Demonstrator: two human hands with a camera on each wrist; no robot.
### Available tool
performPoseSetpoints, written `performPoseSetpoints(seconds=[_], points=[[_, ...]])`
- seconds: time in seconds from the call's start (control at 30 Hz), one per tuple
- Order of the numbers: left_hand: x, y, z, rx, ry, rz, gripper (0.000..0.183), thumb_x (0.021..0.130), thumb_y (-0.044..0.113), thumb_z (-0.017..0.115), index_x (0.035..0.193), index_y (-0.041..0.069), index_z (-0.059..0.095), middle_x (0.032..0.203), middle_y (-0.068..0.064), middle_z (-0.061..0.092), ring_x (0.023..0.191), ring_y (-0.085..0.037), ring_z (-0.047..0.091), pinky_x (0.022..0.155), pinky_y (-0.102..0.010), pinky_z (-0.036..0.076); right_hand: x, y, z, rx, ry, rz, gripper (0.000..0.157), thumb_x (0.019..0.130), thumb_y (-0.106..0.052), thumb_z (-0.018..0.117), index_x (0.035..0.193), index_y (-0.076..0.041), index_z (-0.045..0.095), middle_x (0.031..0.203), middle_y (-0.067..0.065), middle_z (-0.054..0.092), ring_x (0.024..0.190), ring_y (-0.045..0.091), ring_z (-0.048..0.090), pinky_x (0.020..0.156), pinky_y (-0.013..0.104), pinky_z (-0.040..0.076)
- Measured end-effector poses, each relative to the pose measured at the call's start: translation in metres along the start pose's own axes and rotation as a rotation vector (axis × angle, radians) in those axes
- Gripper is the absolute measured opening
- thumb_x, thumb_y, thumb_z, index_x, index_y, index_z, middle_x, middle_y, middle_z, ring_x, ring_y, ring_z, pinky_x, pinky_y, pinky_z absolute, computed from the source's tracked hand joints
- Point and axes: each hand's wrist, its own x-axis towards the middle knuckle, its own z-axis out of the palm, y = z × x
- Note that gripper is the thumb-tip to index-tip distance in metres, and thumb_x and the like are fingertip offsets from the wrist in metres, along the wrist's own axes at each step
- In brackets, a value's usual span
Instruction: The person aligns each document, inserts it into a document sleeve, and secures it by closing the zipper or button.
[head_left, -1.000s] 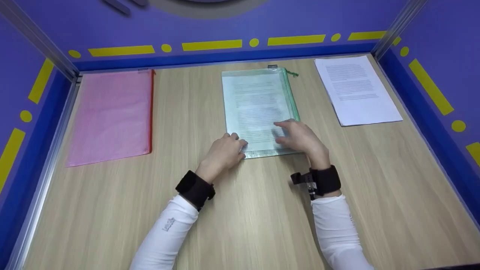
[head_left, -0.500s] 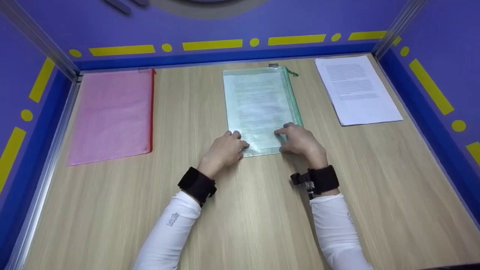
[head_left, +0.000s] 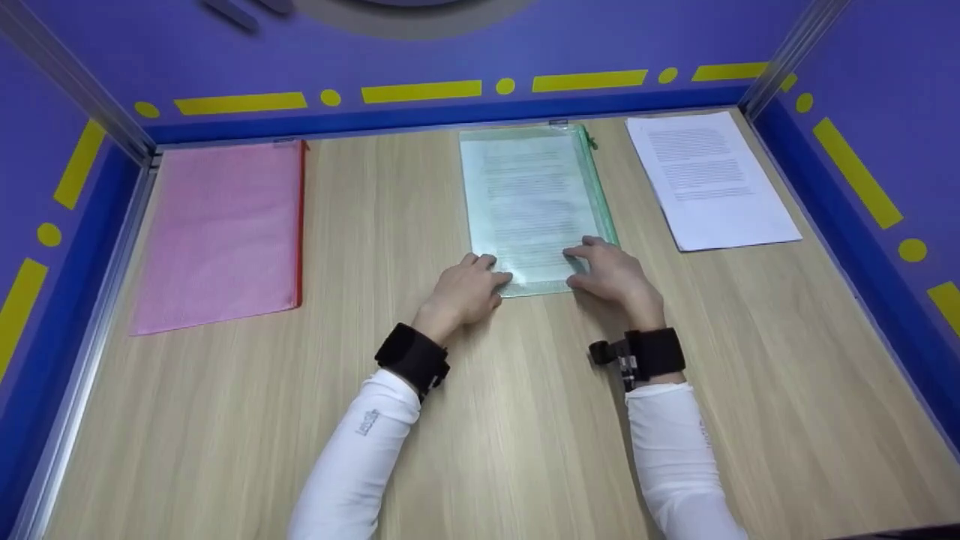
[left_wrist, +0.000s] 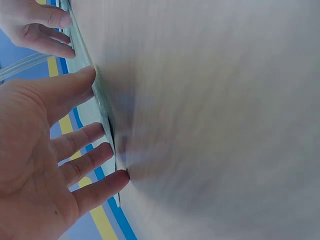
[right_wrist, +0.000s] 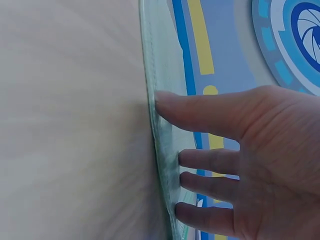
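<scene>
A translucent green zip file pouch (head_left: 536, 202) with printed paper inside lies flat, its green zipper along the right side. My left hand (head_left: 466, 291) touches its near left corner; in the left wrist view the fingers (left_wrist: 102, 192) are spread and nearly straight along the pouch's edge. On the near right part of the pouch rests my right hand (head_left: 611, 274). The right wrist view shows its thumb and straight fingers (right_wrist: 207, 217) with their tips on the pouch's surface, apart from each other. Neither hand curls round the pouch.
A pink zip file pouch (head_left: 221, 232) with a red zipper lies at the left of the wooden table (head_left: 525, 420). Toward the back right is a stack of printed paper (head_left: 712, 180). Blue-purple walls (head_left: 420, 52) with yellow marks enclose the table's back and sides.
The green pouch has shifted away toward the back wall and slightly right, with both hands moving along with it. The pink pouch and the paper stack stay in place.
</scene>
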Motion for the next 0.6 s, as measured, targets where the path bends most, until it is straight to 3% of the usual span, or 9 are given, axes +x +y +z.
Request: performPoseSetpoints(seconds=[0.23, 0.6], points=[[0.01, 0.01, -0.003, 0.059, -0.064, -0.003, 0.05, 0.101, 0.034, 0.054, 0.15, 0.026, 0.045, 0.16, -0.01, 0.036, 0.146, -0.03, 0.037, 0.108, -0.047, 0.047, 0.001, 0.01, -0.002, 0.028, 0.007, 0.039, 0.059, 0.092, -0.029, 0.063, 0.146, -0.011, 0.048, 0.16, 0.024, 0.028, 0.146, 0.046, 0.03, 0.114, 0.063, 0.032], [0.026, 0.03, 0.0, 0.094, -0.073, 0.001, 0.051, 0.103, 0.04, 0.048, 0.152, 0.027, 0.041, 0.162, -0.009, 0.033, 0.147, -0.029, 0.034, 0.107, -0.047, 0.048, -0.003, 0.031, -0.009, 0.085, 0.026, 0.097, 0.061, 0.092, -0.032, 0.063, 0.147, -0.008, 0.047, 0.161, 0.026, 0.024, 0.147, 0.047, 0.027, 0.117, 0.061, 0.029]])
